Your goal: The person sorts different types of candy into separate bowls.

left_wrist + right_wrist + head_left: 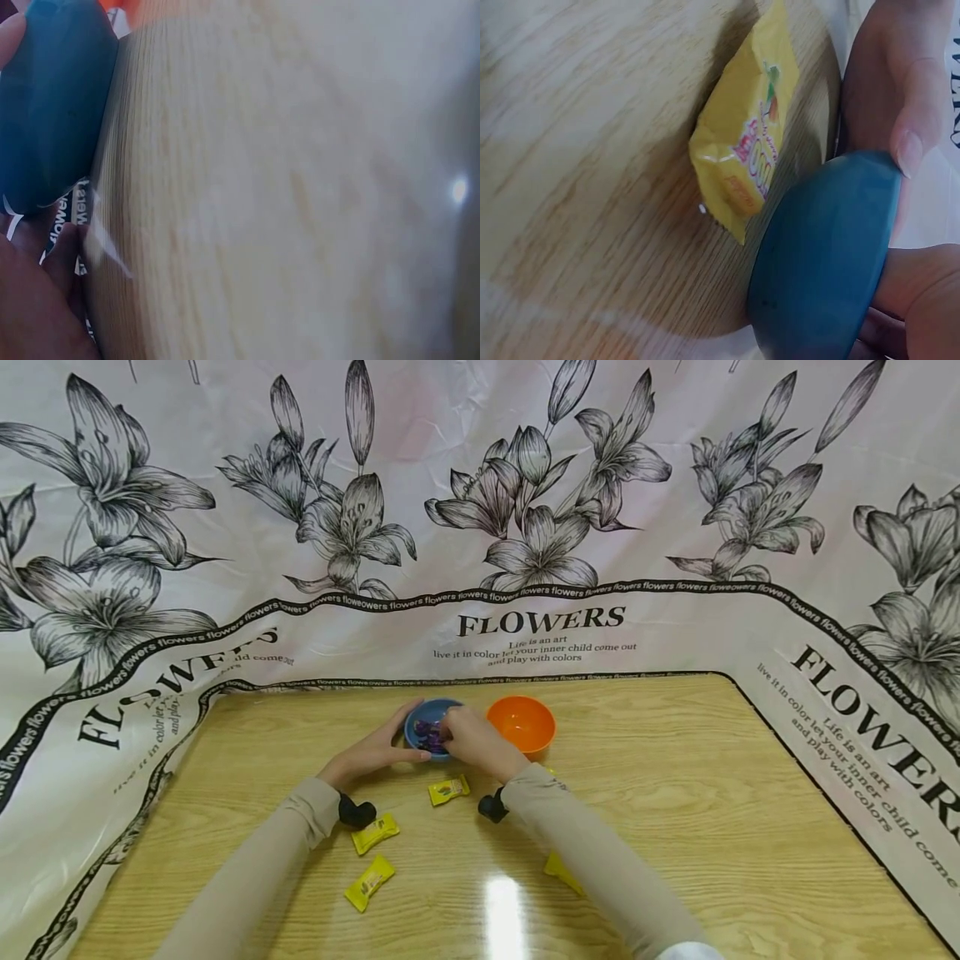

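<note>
At the back of the table stands a blue bowl point(412, 728) with purple-wrapped pieces point(431, 737) inside. My left hand point(372, 750) holds this bowl from the left, its thumb along the near rim and its fingers around the far side. From the right, my right hand point(476, 739) reaches down into the same bowl. Its fingertips are hidden there, so whether they pinch a piece does not show. In the right wrist view the bowl's outer wall hides what lies inside, and a yellow wrapped candy point(746, 135) lies on the table close by.
An orange bowl point(534, 727) stands just right of the blue one. Several yellow wrapped candies lie nearer on the wooden table point(712, 827), one of them point(562, 872) partly under my right sleeve point(600, 860). A flower-printed sheet point(525, 643) rises behind the table and along its sides.
</note>
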`<state>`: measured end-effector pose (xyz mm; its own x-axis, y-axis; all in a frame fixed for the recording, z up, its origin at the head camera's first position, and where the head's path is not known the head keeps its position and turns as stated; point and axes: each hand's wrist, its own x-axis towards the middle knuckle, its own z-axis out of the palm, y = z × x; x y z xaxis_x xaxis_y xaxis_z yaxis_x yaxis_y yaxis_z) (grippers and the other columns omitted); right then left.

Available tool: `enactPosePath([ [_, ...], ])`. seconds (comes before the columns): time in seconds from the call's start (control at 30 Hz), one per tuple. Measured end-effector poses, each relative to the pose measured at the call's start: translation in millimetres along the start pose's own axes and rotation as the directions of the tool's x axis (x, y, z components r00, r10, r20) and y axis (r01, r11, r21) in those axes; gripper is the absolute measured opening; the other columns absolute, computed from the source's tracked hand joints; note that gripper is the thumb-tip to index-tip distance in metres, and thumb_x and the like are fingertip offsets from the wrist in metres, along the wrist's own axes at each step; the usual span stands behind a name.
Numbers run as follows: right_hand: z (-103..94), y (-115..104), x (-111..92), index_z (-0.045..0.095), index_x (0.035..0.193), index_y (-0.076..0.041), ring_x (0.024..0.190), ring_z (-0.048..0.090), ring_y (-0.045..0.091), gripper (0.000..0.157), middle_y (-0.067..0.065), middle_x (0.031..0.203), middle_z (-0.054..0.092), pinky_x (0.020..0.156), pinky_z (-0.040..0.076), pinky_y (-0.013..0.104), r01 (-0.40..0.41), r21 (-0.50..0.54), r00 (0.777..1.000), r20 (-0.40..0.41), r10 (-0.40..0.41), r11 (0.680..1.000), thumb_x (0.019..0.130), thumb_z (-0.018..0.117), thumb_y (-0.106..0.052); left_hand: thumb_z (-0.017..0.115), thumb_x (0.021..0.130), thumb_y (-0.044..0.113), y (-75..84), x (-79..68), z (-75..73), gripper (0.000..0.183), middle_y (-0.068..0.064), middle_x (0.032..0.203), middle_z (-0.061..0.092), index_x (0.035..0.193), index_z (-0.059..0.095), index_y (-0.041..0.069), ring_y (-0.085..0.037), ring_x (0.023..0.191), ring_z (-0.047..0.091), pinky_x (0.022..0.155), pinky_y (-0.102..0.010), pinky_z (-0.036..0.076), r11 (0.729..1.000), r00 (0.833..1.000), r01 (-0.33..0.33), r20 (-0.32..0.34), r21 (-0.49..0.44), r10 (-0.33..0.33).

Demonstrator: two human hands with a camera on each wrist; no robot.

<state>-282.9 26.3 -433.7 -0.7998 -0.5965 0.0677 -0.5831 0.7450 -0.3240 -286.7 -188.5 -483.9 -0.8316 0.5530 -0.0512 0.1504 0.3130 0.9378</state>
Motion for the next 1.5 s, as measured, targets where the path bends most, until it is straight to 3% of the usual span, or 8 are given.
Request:
enactPosePath([
  [0.23,-1.5,-0.9,0.2,0.078,0.093,-0.005,0.096,0.065,0.020,0.007,0.008,0.096,0.071,0.088,0.054,0.035,-0.029,-0.021,0.999,0.014,0.029,0.999,0.088,0.075,-0.008,0.076,0.090,0.029,1.2,0.5,0.2,0.100,-0.002,0.165,0.006,0.161,0.005,0.026,-0.028,0.151,0.007,0.118,-0.058,0.011,1.000,1.000,-0.004,0.009,-0.010,0.004],
  [0.43,-4.1,-0.6,-0.8,0.077,0.095,-0.004,0.092,0.064,0.020,0.009,0.008,0.097,0.068,0.081,0.055,0.033,-0.030,0.001,0.999,0.009,0.030,1.000,0.091,0.073,-0.011,0.075,0.090,0.027,2.3,0.0,0.2,0.100,-0.004,0.165,0.005,0.161,0.006,0.025,-0.030,0.151,0.005,0.118,-0.059,0.010,1.000,1.000,-0.019,0.001,-0.004,0.019],
  [0.67,-14.3,-8.6,-11.5,0.076,0.094,-0.002,0.088,0.063,0.019,0.009,0.008,0.093,0.068,0.077,0.055,0.030,0.038,0.039,0.999,-0.023,-0.038,0.999,0.091,0.072,-0.009,0.075,0.090,0.028,0.8,0.9,-2.5,0.100,-0.007,0.165,0.008,0.161,0.004,0.024,-0.031,0.150,0.010,0.118,-0.058,0.013,1.000,1.000,-0.010,0.010,-0.009,0.011],
  [0.93,-24.8,-28.3,-35.0,0.077,0.093,-0.007,0.085,0.061,0.014,0.007,0.003,0.092,0.066,0.075,0.053,0.027,0.073,0.054,0.996,-0.052,-0.070,0.996,0.090,0.074,-0.013,0.057,0.101,0.040,7.7,4.1,-14.7,0.082,-0.008,0.165,0.013,0.161,0.006,0.019,-0.033,0.150,0.014,0.118,-0.058,0.014,0.999,0.999,0.034,0.030,0.009,-0.034],
  [1.13,-18.4,-48.5,-50.5,0.077,0.097,-0.005,0.089,0.063,0.016,0.010,0.003,0.094,0.068,0.080,0.053,0.028,0.155,0.097,0.986,-0.080,-0.148,0.983,0.089,0.075,-0.012,0.059,0.101,0.035,25.6,15.2,-19.4,0.079,-0.012,0.163,0.019,0.160,0.012,0.010,-0.036,0.148,0.021,0.116,-0.056,0.023,0.996,0.999,-0.027,0.034,0.089,0.025],
  [1.23,-10.1,-59.9,-57.1,0.077,0.098,-0.004,0.090,0.063,0.016,0.012,0.003,0.095,0.069,0.082,0.053,0.026,0.197,0.131,0.980,-0.064,-0.190,0.972,0.090,0.074,-0.012,0.062,0.099,0.031,39.1,24.5,-18.2,0.076,-0.015,0.161,0.025,0.159,0.020,0.010,-0.036,0.146,0.025,0.115,-0.057,0.026,0.985,0.994,-0.104,0.030,0.136,0.101],
  [1.37,2.9,-71.0,-65.1,0.077,0.100,-0.005,0.092,0.062,0.014,0.013,0.002,0.098,0.069,0.082,0.051,0.021,0.211,0.139,0.978,-0.037,-0.208,0.968,0.089,0.074,-0.012,0.068,0.096,0.022,62.9,39.9,-16.7,0.070,-0.018,0.157,0.033,0.155,0.033,0.009,-0.035,0.144,0.031,0.114,-0.058,0.027,0.963,0.975,-0.220,0.009,0.155,0.221],
  [1.5,16.7,-79.3,-70.4,0.074,0.110,-0.004,0.101,0.063,0.016,0.020,0.006,0.109,0.068,0.088,0.051,0.022,0.260,0.108,0.966,-0.016,-0.259,0.960,0.091,0.070,-0.011,0.071,0.093,0.019,86.3,49.9,-14.3,0.067,-0.014,0.156,0.038,0.153,0.040,0.010,-0.029,0.143,0.035,0.114,-0.056,0.027,0.954,0.972,-0.229,-0.002,0.196,0.234],
])
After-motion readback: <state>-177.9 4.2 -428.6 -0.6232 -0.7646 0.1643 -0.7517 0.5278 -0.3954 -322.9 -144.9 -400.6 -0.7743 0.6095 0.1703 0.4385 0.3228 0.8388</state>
